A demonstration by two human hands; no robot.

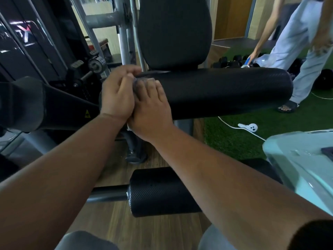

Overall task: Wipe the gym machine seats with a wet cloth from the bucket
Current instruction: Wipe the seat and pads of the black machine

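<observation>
A long black roller pad of the gym machine lies across the middle, below the upright black back pad. Both my hands meet at the roller's left end. My right hand lies over the pad with a small grey-white cloth showing under its fingertips. My left hand rests beside it, its fingers curled onto the cloth's edge and the pad's end. Most of the cloth is hidden under the hands. A second, shorter roller pad sits lower, near my knees.
A pale blue-green bucket stands at the right edge. Another person bends over dumbbells on green turf at the back right. A white cable and plug lie on the turf. The machine's frame and weight stack fill the left.
</observation>
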